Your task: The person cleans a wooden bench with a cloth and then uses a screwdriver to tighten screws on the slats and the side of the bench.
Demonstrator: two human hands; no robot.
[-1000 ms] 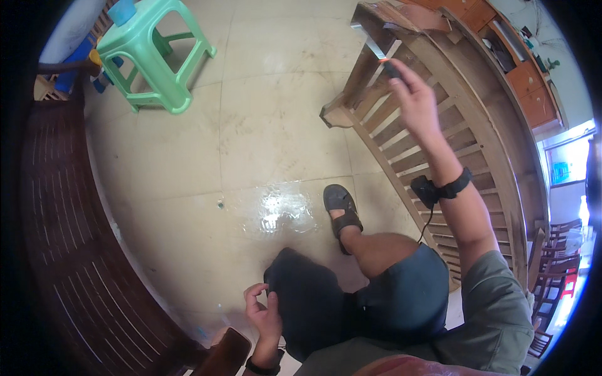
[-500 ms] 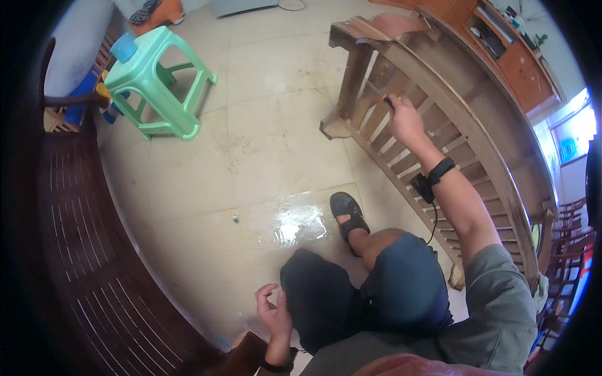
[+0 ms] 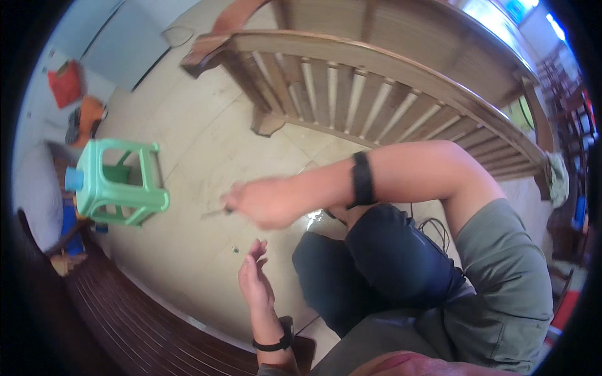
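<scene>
"Surroundings?"
"Stool [image 3: 94, 178], green plastic, one, standing at left on the tiled floor [image 3: 194, 125]; blue cup [image 3: 74, 179] on its seat. Settle [image 3: 144, 326], dark slatted wood, lower left. Slatted frame [image 3: 345, 50], brown wood, across the far side. Cable [image 3: 434, 233], black, loose, beside the knees [image 3: 382, 250]."

"Obstructions?"
"Right forearm [image 3: 326, 182]: crosses in front of the floor, partly covering the wet patch [image 3: 313, 219] and one foot."

"Hands?"
"Right hand [image 3: 269, 199]: wrapped round a bladed tool [image 3: 215, 214], blurred, held over the floor, blade toward the stool. Left hand [image 3: 254, 279]: empty, fingers loosely extended, near the right but apart."

"Changes since half a second ago?"
"Right hand and tool: then against the frame's slats, now away from them, over the floor. Left fingers: curled then, straighter now. View: turned, the frame now lying across the top."
</scene>
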